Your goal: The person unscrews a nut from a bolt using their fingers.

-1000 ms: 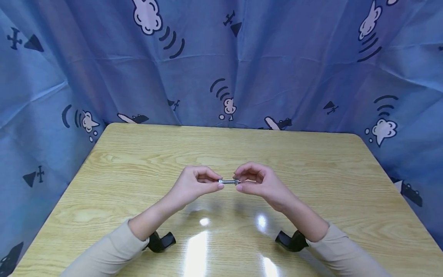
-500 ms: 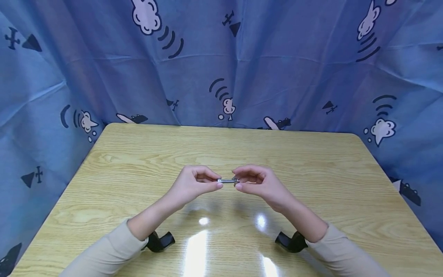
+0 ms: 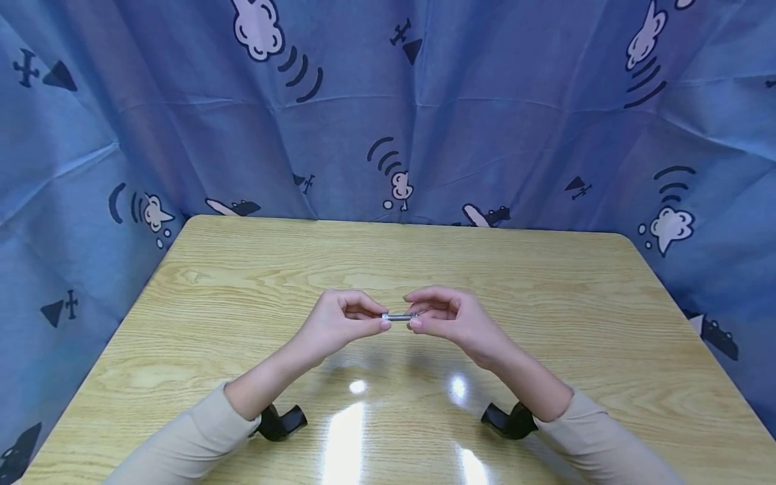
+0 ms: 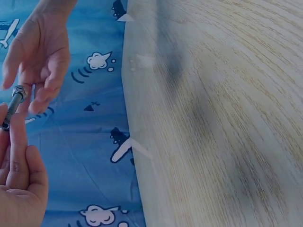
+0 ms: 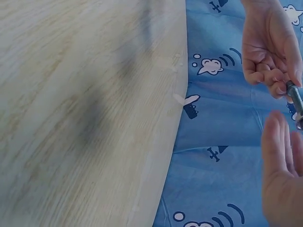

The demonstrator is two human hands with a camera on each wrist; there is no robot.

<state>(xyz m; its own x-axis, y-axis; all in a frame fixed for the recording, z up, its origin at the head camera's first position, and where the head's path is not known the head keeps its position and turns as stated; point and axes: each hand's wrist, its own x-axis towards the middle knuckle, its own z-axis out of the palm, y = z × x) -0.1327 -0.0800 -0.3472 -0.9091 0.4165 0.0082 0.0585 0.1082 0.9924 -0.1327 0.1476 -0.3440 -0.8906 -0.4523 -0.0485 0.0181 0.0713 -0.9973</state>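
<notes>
In the head view my left hand (image 3: 339,323) pinches one end of a silver metal bolt (image 3: 400,317) between thumb and fingers, above the table. The bolt lies level and points toward my right hand (image 3: 451,322). A nut (image 4: 19,91) sits on the bolt's far end in the left wrist view. My right thumb and fingers are spread about that end, the index finger raised off it. Whether the right thumb touches the nut I cannot tell. The right wrist view shows the right fingers (image 5: 274,142) fairly straight beside the bolt.
A light wooden table (image 3: 242,269) lies under both hands, with bright reflections near its front. A blue patterned curtain (image 3: 339,135) hangs behind it and along both sides. Black wrist mounts (image 3: 281,424) stick out below the sleeves.
My right index finger has lifted away from the nut, and the right hand has shifted slightly left along the bolt. The left hand keeps its pinch, almost still.
</notes>
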